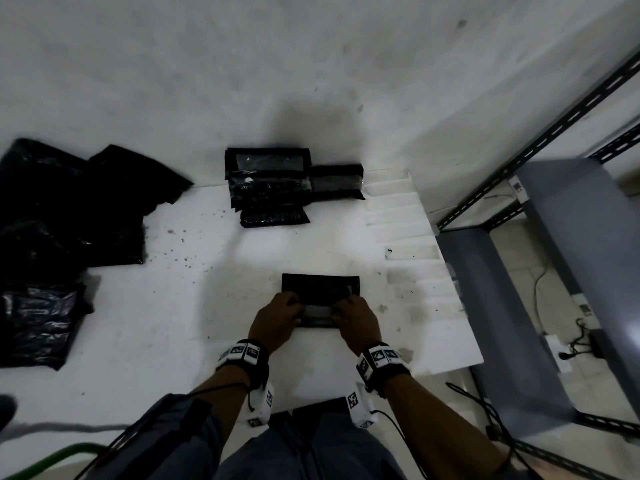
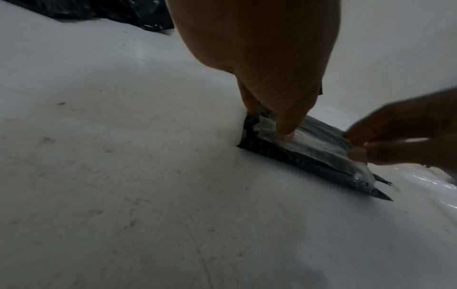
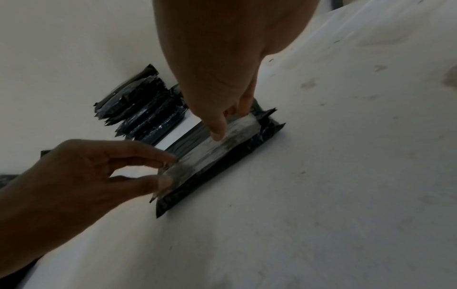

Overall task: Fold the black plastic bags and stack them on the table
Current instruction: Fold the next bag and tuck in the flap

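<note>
- L forearm: extends fwd from lower frame, marker band strapped at wrist.
- Left hand (image 1: 277, 315): palm down, fingers (image 2: 284, 125) curled, tips pressing on near-left end of the folded bag (image 1: 320, 289); thumb tip planted on its clear strip.
- R forearm: extends fwd, parallel to L, marker band at wrist.
- Right hand (image 1: 356, 318): palm down, fingers (image 3: 217, 125) curled, tips on near-right end of same bag; thumb pressing on strip.
- Both hands: side by side, close, not touching each other.
</note>
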